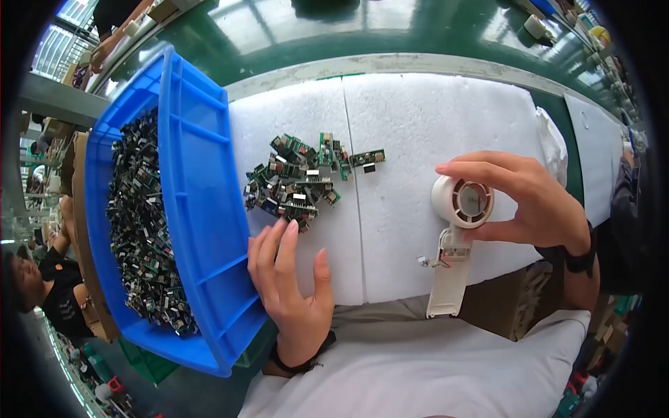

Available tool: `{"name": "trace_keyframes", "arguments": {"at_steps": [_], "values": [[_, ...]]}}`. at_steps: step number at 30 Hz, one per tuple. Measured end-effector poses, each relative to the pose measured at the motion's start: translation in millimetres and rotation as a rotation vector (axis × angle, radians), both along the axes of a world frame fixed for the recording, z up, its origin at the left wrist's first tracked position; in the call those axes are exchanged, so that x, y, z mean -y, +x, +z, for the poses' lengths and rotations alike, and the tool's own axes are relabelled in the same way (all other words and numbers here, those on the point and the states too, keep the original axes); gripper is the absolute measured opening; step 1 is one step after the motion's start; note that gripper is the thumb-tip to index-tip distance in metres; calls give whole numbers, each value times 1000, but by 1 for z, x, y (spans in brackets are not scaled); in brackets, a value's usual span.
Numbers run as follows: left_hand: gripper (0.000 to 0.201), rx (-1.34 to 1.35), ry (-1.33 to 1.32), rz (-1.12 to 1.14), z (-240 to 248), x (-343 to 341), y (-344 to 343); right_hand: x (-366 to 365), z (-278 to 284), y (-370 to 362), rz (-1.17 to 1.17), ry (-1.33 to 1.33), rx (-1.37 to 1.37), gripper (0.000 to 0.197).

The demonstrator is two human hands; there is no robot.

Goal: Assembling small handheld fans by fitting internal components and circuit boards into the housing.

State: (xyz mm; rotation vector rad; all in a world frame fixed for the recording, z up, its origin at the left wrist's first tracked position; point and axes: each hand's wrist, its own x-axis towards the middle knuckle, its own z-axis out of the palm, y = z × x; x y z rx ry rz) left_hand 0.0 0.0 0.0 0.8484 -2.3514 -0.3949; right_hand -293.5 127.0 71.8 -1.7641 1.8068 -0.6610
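My right hand (536, 198) grips a white handheld fan (446, 202) by its round head, thumb on the near side and fingers over the far side. The fan's handle points toward me with its housing open, and thin wires with a small connector (424, 261) stick out of its left side. My left hand (296, 299) holds nothing; its fingers are stretched out and spread. Its fingertips reach the near edge of a loose pile of small green circuit boards (296, 174), and I cannot tell whether they touch one.
White foam sheets (411, 118) cover the work surface, with a seam between them. At the left a blue plastic bin (202, 139) holds a heap of the same boards (143, 230). A green conveyor surface (279, 35) runs along the far side. Another person (59, 285) is at the far left.
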Motion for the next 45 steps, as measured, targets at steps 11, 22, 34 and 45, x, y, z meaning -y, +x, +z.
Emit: {"name": "trace_keyframes", "arguments": {"at_steps": [11,22,34,45], "values": [[39,-123,59,-82,-10,-2,-9,84,-9,-140,-556,-73,-45,71],[38,-94,58,-8,-8,-8,-6,83,-57,-119,-395,-73,-304,67],[27,-217,-35,-81,-17,-11,-11,77,-33,-153,-325,56,-442,58],[18,-142,-211,22,-22,-7,-9,52,-12,-336,-841,291,-984,58]]}}
